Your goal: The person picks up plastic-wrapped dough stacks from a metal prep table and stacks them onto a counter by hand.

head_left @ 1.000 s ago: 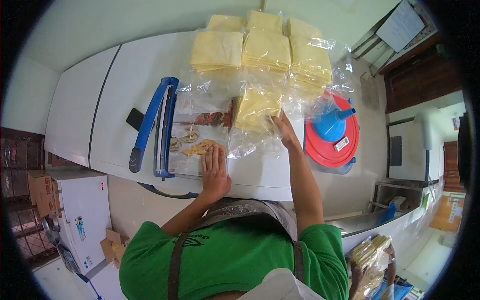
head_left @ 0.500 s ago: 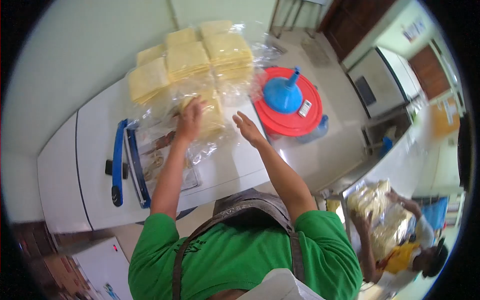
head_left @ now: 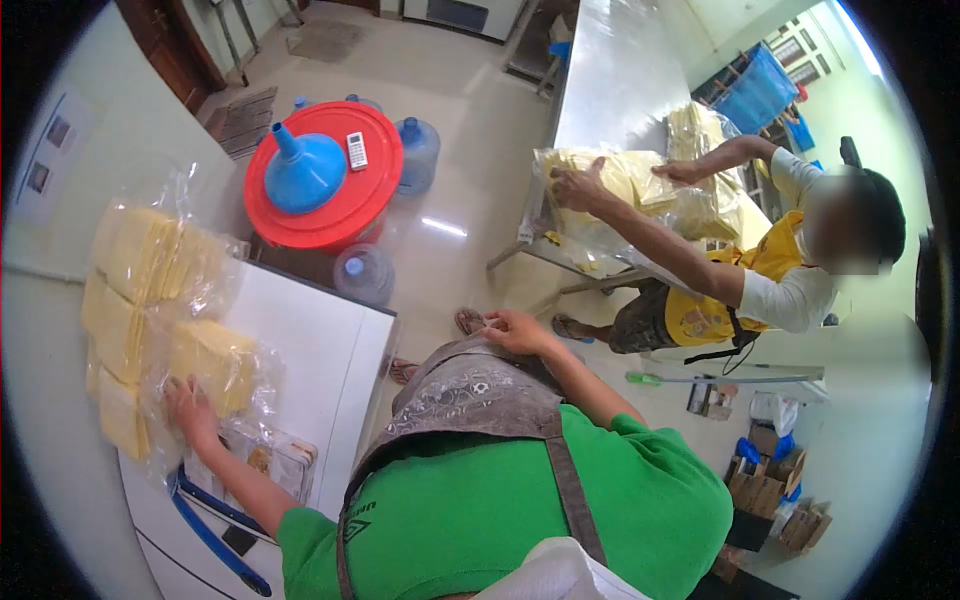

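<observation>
My left hand [head_left: 190, 405] rests with spread fingers against a clear plastic bag holding a stack of pale yellow square sheets [head_left: 212, 360]. More bagged stacks of yellow sheets [head_left: 140, 255] are piled behind it, along the wall. Over the front of my grey-brown apron [head_left: 470, 390] is my right hand [head_left: 517, 332], its fingers loosely bent, with no object visible in them. A paper cutter with a blue arm [head_left: 215, 535] lies beside my left forearm, which partly covers it.
A red lidded drum [head_left: 375, 190] bears a blue funnel [head_left: 305, 172] and a white remote [head_left: 357, 152]. Water bottles [head_left: 365, 275] stand around it on the floor. To the right, a co-worker [head_left: 740, 290] handles bagged yellow sheets [head_left: 640, 185] at a metal table [head_left: 620, 80].
My view has swung to the right, bringing the co-worker further into sight. My right hand has left the bags and come back to my apron; my left hand stays at the bagged stack.
</observation>
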The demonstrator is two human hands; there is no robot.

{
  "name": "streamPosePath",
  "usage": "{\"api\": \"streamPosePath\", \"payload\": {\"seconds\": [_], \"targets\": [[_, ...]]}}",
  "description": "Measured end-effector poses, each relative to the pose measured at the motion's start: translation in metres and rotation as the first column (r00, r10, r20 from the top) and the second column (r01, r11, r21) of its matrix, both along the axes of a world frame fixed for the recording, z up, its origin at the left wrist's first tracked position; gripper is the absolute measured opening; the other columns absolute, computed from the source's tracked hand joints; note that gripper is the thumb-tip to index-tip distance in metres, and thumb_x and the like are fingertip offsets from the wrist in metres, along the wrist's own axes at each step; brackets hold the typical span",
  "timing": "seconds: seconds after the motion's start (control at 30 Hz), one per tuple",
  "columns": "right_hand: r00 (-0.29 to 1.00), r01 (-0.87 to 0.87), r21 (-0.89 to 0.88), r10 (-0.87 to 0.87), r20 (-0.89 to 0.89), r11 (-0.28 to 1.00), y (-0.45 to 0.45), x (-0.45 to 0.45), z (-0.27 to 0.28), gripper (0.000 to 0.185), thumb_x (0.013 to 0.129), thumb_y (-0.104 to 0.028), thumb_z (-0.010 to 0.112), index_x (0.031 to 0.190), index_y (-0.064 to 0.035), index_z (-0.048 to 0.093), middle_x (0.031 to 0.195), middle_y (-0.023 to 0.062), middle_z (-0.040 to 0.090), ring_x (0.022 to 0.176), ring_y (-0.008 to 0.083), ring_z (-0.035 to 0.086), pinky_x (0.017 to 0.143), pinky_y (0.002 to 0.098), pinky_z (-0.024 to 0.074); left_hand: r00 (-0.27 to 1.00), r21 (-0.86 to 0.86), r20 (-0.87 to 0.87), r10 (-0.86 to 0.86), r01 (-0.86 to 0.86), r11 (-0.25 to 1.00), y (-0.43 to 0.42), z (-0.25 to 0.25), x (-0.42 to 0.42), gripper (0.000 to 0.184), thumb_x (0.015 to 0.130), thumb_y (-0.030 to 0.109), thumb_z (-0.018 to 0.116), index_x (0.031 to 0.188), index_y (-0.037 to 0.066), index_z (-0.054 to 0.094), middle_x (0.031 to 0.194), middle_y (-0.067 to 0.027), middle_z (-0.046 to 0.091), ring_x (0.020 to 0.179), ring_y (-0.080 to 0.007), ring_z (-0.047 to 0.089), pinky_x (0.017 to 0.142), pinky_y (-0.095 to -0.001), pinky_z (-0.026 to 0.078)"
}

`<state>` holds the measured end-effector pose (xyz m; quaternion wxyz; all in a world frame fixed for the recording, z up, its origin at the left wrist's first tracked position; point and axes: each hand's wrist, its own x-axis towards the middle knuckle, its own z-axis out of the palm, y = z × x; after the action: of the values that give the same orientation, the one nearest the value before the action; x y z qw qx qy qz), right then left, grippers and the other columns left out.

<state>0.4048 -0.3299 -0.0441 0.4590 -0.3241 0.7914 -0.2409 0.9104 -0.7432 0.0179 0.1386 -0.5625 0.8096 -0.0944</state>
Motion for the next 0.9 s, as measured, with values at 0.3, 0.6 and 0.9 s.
{"api": "streamPosePath", "payload": {"seconds": [0.3, 0.6, 0.9], "targets": [[0.985, -0.047, -0.088, 0.032, -0.169, 0.995, 0.044, -0.077, 0.006, 0.049, 0.09, -0.031, 0.063, 0.127, -0.0005, 0.055, 0.12, 0.0209, 0.063, 0.109, 0.031, 0.062, 0.094, 0.0381, 0.0481, 0.264, 0.112, -0.964, 0.005, 0.391, 0.914, 0.134, 0.054, -0.315, 0.029, 0.096, 0.02, 0.059, 0.119, 0.003, 0.061, 0.12, -0.0123, 0.062, 0.113, -0.0238, 0.058, 0.098, -0.0341, 0.043], [0.675, 0.244, -0.588, -0.571, -0.467, 0.771, 0.078, -0.162, 0.071, 0.036, 0.087, -0.01, 0.063, 0.12, 0.0007, 0.057, 0.116, 0.0205, 0.06, 0.106, 0.0345, 0.057, 0.093, 0.0387, 0.0455, 0.482, 0.598, -0.8, 0.359, 0.695, 0.399, 0.246, -0.082, -0.591, 0.084, 0.09, 0.057, 0.058, 0.143, -0.004, 0.034, 0.142, -0.0282, 0.043, 0.134, -0.0335, 0.043, 0.108, -0.0406, 0.036], [0.539, 0.17, -0.45, -0.465, -0.702, 0.877, 0.055, -0.275, 0.083, 0.068, 0.084, -0.022, 0.071, 0.136, 0.0089, 0.039, 0.128, 0.0307, 0.048, 0.119, 0.044, 0.043, 0.104, 0.0494, 0.0337, 0.114, 0.513, -0.572, 0.812, 0.822, 0.247, 0.258, -0.111, -0.755, 0.108, 0.085, 0.076, 0.043, 0.154, 0.005, -0.002, 0.16, -0.0152, 0.006, 0.147, -0.0285, 0.009, 0.119, -0.0406, 0.01]]}}
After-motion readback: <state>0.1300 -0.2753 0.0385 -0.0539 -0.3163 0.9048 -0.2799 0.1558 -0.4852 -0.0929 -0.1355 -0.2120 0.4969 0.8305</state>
